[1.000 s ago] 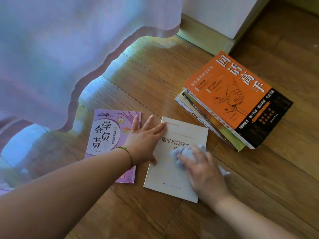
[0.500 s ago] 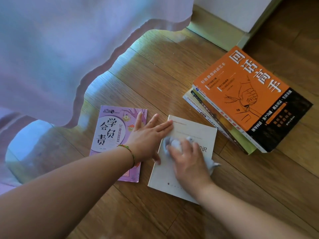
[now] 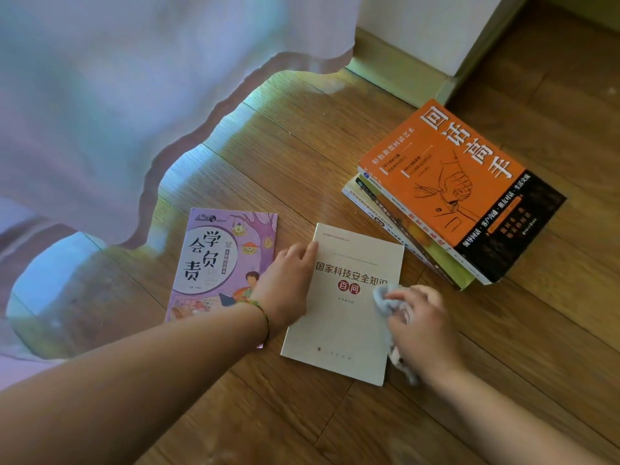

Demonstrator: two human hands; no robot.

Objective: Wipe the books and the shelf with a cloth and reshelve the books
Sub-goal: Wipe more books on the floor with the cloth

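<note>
White book [image 3: 345, 317] flat between hands, left hand [image 3: 288, 283] pressing its edge, right hand [image 3: 419, 323] gripping cloth [image 3: 385, 297]

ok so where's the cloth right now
In the head view the cloth is bunched in the right hand at the right edge of the white book, lower centre-right, just below the orange-topped stack.

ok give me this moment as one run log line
step: wiping white book | left hand: steadies book edge | right hand: grips cloth at right edge | orange book: stacked
</note>
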